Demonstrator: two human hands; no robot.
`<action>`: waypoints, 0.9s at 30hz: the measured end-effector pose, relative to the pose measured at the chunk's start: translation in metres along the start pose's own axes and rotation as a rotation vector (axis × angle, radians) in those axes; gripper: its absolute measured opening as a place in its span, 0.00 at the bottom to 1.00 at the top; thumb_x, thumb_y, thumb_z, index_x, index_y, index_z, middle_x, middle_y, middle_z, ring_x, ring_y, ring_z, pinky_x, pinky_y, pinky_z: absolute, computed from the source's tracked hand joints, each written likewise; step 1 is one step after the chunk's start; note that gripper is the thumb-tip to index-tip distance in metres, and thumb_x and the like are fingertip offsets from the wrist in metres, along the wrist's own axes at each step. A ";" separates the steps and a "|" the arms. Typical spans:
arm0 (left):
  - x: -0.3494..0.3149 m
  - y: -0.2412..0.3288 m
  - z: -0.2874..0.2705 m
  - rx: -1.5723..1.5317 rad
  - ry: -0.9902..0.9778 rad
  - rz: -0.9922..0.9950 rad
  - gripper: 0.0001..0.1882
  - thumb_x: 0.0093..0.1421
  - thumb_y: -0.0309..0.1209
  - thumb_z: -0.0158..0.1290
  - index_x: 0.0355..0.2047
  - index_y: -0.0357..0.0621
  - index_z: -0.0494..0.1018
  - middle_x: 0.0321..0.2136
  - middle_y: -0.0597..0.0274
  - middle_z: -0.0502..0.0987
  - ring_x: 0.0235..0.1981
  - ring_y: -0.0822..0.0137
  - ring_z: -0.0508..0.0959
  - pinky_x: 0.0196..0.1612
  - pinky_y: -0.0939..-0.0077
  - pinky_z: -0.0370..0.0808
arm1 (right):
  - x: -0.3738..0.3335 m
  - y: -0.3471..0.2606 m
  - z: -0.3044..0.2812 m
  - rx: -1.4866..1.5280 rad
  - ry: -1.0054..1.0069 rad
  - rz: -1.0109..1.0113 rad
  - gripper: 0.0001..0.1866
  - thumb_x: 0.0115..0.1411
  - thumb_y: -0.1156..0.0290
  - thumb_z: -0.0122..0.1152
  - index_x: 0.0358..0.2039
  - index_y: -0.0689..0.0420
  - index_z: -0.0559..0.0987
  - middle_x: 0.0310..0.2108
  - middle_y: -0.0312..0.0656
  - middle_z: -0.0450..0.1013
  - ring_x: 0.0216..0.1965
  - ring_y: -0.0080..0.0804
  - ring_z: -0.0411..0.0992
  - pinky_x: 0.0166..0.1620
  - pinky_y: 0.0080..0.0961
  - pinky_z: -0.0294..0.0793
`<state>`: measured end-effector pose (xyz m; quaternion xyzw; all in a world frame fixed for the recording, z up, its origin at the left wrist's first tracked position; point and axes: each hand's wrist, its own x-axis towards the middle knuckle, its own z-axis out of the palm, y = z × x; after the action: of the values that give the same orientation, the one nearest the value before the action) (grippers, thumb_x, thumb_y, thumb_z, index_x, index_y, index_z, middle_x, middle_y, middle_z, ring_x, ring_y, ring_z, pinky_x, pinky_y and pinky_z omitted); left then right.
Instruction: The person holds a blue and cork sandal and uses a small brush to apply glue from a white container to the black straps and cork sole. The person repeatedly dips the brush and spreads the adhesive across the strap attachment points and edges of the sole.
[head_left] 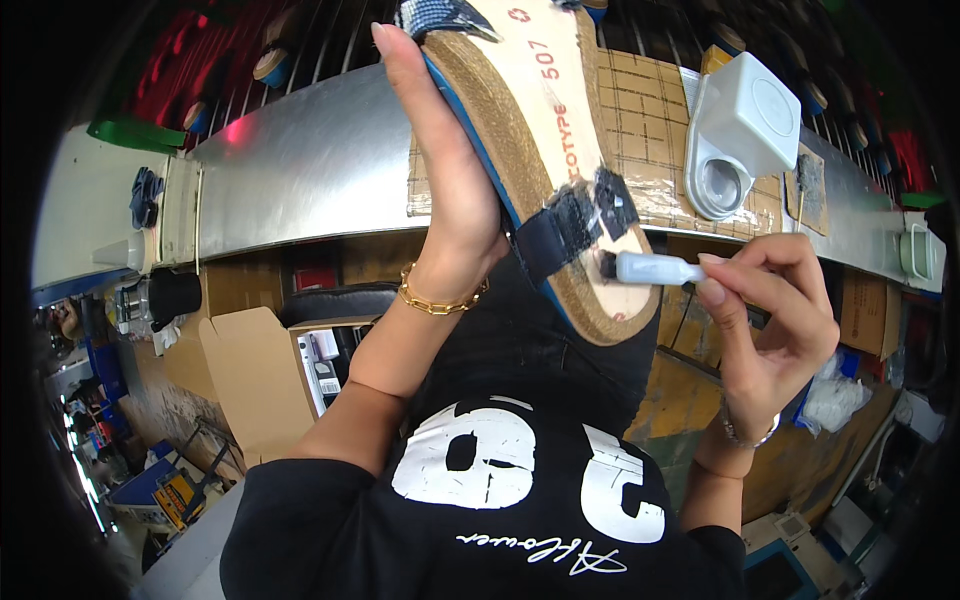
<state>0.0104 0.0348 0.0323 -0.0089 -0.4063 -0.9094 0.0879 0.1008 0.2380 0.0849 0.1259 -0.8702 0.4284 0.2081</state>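
Observation:
My left hand [450, 150] is wrapped round the outer edge of a sandal sole [565, 235], holding it up before me with its pale bottom facing me. Cork-brown sides and a blue edge run along the sole. Dark strap ends [575, 225] fold over it and look stuck down. Between finger and thumb, my right hand [770, 310] pinches a small brush with a whitish-blue handle [655, 270]. Its dark bristles are at the sole's near end, seemingly touching the pale surface. Part of my left fingers is hidden behind the sandal.
A steel-edged bench [300, 170] crosses in front of me, with a cardboard sheet [640, 130] on it. A white plastic container [745, 130] stands on the cardboard at the right. Behind it runs a rack conveyor with shoe parts [270, 68]. An open carton [260, 380] is at my left.

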 end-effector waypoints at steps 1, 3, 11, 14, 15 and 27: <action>0.000 -0.001 -0.001 0.004 0.012 0.026 0.46 0.67 0.68 0.27 0.66 0.41 0.61 0.58 0.53 0.73 0.56 0.63 0.77 0.59 0.69 0.76 | -0.003 -0.004 0.005 -0.061 0.051 -0.030 0.16 0.40 0.81 0.75 0.32 0.54 0.89 0.27 0.36 0.71 0.28 0.22 0.67 0.29 0.18 0.61; 0.000 -0.002 -0.001 0.018 0.032 0.063 0.46 0.67 0.69 0.27 0.65 0.41 0.61 0.58 0.53 0.73 0.55 0.63 0.78 0.58 0.70 0.76 | -0.012 -0.011 0.007 -0.164 0.075 -0.112 0.19 0.35 0.79 0.75 0.31 0.47 0.90 0.26 0.34 0.72 0.28 0.24 0.68 0.31 0.21 0.61; 0.005 -0.004 0.001 0.039 -0.002 0.018 0.48 0.65 0.71 0.27 0.63 0.40 0.64 0.54 0.53 0.76 0.52 0.65 0.79 0.54 0.71 0.78 | -0.001 -0.004 0.007 -0.033 0.078 -0.066 0.18 0.33 0.78 0.71 0.28 0.44 0.90 0.25 0.33 0.72 0.27 0.22 0.67 0.32 0.20 0.58; 0.006 -0.003 -0.001 0.054 -0.050 -0.061 0.48 0.65 0.72 0.27 0.62 0.40 0.65 0.52 0.53 0.76 0.50 0.66 0.80 0.53 0.72 0.79 | -0.003 -0.007 -0.008 0.024 -0.211 -0.187 0.18 0.33 0.78 0.71 0.27 0.44 0.90 0.26 0.33 0.72 0.27 0.22 0.67 0.33 0.20 0.60; 0.007 -0.003 -0.001 0.062 -0.073 -0.096 0.48 0.65 0.72 0.27 0.62 0.40 0.65 0.52 0.53 0.77 0.50 0.66 0.80 0.52 0.72 0.79 | -0.003 -0.006 -0.005 0.115 -0.145 -0.174 0.18 0.32 0.76 0.71 0.28 0.43 0.90 0.26 0.32 0.72 0.26 0.22 0.66 0.34 0.20 0.60; 0.020 -0.014 0.002 -0.080 -0.397 -0.590 0.48 0.63 0.73 0.31 0.60 0.40 0.68 0.48 0.53 0.80 0.45 0.70 0.83 0.45 0.77 0.83 | -0.001 0.005 -0.006 0.234 -0.241 -0.226 0.16 0.34 0.73 0.72 0.28 0.43 0.90 0.25 0.30 0.72 0.26 0.22 0.67 0.33 0.22 0.59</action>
<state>-0.0115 0.0426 0.0255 -0.0710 -0.3648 -0.8913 -0.2597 0.1014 0.2458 0.0845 0.2966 -0.8134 0.4824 0.1331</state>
